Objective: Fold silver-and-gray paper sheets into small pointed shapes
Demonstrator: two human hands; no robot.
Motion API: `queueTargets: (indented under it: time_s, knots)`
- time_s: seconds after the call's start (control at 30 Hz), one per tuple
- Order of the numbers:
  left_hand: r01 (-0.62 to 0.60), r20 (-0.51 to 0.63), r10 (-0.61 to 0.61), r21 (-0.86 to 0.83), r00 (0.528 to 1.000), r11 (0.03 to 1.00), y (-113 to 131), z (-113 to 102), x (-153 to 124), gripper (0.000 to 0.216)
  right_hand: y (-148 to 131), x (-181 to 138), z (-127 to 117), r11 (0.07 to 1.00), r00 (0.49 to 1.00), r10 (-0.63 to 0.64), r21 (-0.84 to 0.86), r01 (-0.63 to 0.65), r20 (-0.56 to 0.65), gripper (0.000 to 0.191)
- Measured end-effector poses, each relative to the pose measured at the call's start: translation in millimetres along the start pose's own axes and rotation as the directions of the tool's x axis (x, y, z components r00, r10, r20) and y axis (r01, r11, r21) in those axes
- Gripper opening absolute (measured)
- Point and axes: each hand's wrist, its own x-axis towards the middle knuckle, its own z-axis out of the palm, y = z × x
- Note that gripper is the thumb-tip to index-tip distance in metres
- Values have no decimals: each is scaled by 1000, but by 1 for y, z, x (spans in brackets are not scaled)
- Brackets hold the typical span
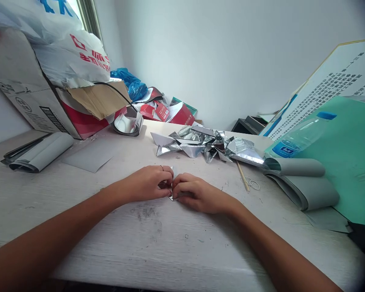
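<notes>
At the middle of the table, my left hand [152, 182] and my right hand [197, 192] meet over a small piece of folded silver paper [171, 198]. Both hands have their fingers bent and pinched on it, one from each side. Most of the paper is hidden by the fingers; a pale tip shows above and a shiny corner below. Just beyond my hands lies a heap of folded silver paper pieces [193, 150], pointed and shiny. To the left rests a flat grey sheet [93, 156].
Rolled grey sheets [45, 152] lie at left, near a cardboard box [88, 99] under white plastic bags [69, 56]. At right are a folded grey stack [310, 186], a plastic bottle [304, 136] and a green board [349, 162]. A thin stick [242, 176] and rubber bands [253, 183] lie nearby.
</notes>
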Motion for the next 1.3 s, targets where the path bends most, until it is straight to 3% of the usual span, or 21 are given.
queueTargets:
  time_s: [0.43,1.03,1.3]
  knots:
    - [64,13,-65,30,998,997,4,1,2,11,-3,6,2,969,984,175,178,-172,-6,11]
    - [119,34,-119,18,992,993,6,1,1,8,-11,14,8,949,951,302,116,-293,-67,11]
    - [141,5,-141,-52,990,989,3,3,1,10,-11,14,10,955,951,294,79,-287,-95,14]
